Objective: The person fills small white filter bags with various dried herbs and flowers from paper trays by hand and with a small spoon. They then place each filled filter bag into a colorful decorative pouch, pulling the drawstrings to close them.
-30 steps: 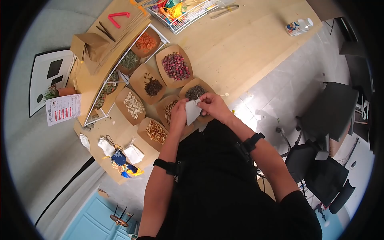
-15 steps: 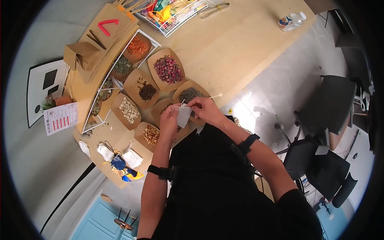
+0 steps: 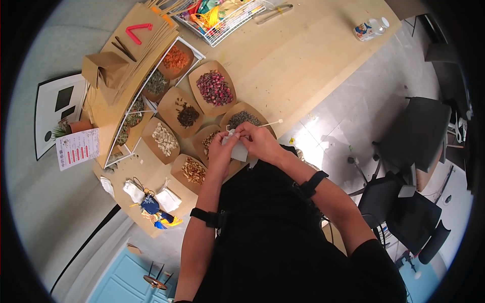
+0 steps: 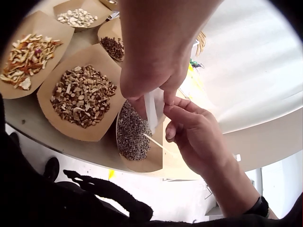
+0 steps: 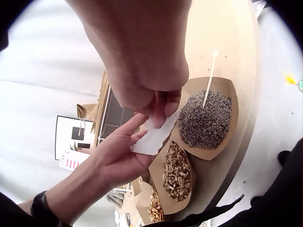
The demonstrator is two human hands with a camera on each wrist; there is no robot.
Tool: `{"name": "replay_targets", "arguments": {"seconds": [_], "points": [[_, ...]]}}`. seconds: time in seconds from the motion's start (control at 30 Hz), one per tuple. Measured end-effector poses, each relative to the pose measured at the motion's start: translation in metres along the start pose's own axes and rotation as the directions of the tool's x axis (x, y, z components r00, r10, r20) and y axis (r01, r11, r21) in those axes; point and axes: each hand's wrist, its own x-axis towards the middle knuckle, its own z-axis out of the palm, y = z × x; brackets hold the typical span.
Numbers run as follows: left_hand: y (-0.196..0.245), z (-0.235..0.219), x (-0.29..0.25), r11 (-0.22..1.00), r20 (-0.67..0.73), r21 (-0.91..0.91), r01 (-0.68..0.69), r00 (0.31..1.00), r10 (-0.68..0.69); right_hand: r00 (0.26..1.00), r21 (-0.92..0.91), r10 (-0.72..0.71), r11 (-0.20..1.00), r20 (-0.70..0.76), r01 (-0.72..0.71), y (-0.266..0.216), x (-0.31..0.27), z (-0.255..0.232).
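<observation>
Both hands meet at a small white cloth pouch [image 3: 238, 152] in front of the torso, over the nearest paper trays. My left hand [image 3: 221, 151] pinches the pouch's upper edge between thumb and fingers. Right beside it, the right hand [image 3: 262, 144] pinches the same upper edge with its fingertips. In the right wrist view the pouch [image 5: 154, 141] hangs across the left palm, its top partly hidden by the right fingers. Below lies a tray of lavender-like buds [image 5: 206, 118] with a thin pale stick [image 5: 209, 75] in it. Chopped brown roots [image 4: 84, 97] fill the tray next to it.
More trays hold rosebuds [image 3: 214, 88], dark cloves [image 3: 188, 117], white slices [image 3: 165, 140] and orange peel strips [image 3: 193, 170]. A wire basket [image 3: 222, 33] of colourful tassels and a bottle [image 3: 370, 29] stand farther back. White pouches [image 3: 168, 198] lie at the left edge.
The hands have drawn closer together at the pouch's top. The pouch, held tilted and broad to view before, now hangs lower and partly behind the fingers. The head view has shifted slightly.
</observation>
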Motion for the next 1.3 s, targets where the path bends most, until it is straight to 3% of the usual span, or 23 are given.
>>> {"name": "replay_targets", "arguments": {"seconds": [0.07,0.13,0.2,0.27,0.33,0.43,0.67,0.73,1.03,1.07,1.13,1.3], "points": [[0.000,-0.001,0.002,0.999,-0.013,0.047,-0.025,1.000,0.025,0.999,0.007,-0.031,0.999,0.011,0.031,0.002,-0.001,-0.001],[-0.003,-0.003,0.004,0.998,0.001,0.032,-0.047,0.999,0.047,0.991,0.093,0.135,0.987,-0.004,-0.135,-0.004,-0.001,-0.005],[-0.005,-0.004,0.006,0.998,0.016,0.019,-0.065,0.998,0.064,0.993,0.049,0.108,0.993,-0.035,-0.107,0.000,0.001,-0.004],[-0.008,-0.004,0.007,0.985,-0.014,0.123,-0.123,0.992,0.125,0.995,0.003,0.080,0.997,-0.064,-0.080,0.004,0.001,-0.003],[-0.008,-0.002,0.008,0.984,-0.003,0.108,-0.142,0.990,0.143,0.995,-0.126,0.021,0.991,-0.093,-0.033,0.004,0.002,-0.002],[-0.007,0.000,0.007,0.981,0.012,0.109,-0.163,0.987,0.162,0.995,-0.184,-0.030,0.983,-0.100,0.011,0.007,0.002,-0.001],[-0.007,-0.002,0.006,0.985,-0.001,0.085,-0.148,0.989,0.149,0.999,-0.267,0.038,0.963,-0.026,-0.043,0.005,0.001,-0.005],[-0.009,-0.003,0.008,0.985,-0.001,0.089,-0.145,0.989,0.145,0.998,-0.324,-0.055,0.945,-0.038,0.039,0.004,-0.001,-0.005],[-0.002,0.001,0.003,0.979,0.062,0.138,-0.147,0.988,0.139,0.978,-0.432,-0.205,0.886,-0.042,0.167,0.008,0.000,-0.001],[-0.002,0.001,0.003,0.972,0.077,0.174,-0.160,0.986,0.148,0.978,-0.433,-0.204,0.886,-0.041,0.167,0.008,0.000,0.000],[-0.008,-0.001,0.009,0.954,0.073,0.246,-0.170,0.985,0.157,0.990,-0.223,-0.071,0.974,-0.123,0.042,0.010,0.000,0.002],[-0.009,-0.004,0.015,0.885,0.059,0.385,-0.261,0.964,0.259,0.988,-0.039,0.133,0.990,-0.072,-0.136,0.015,0.001,-0.001]]}}
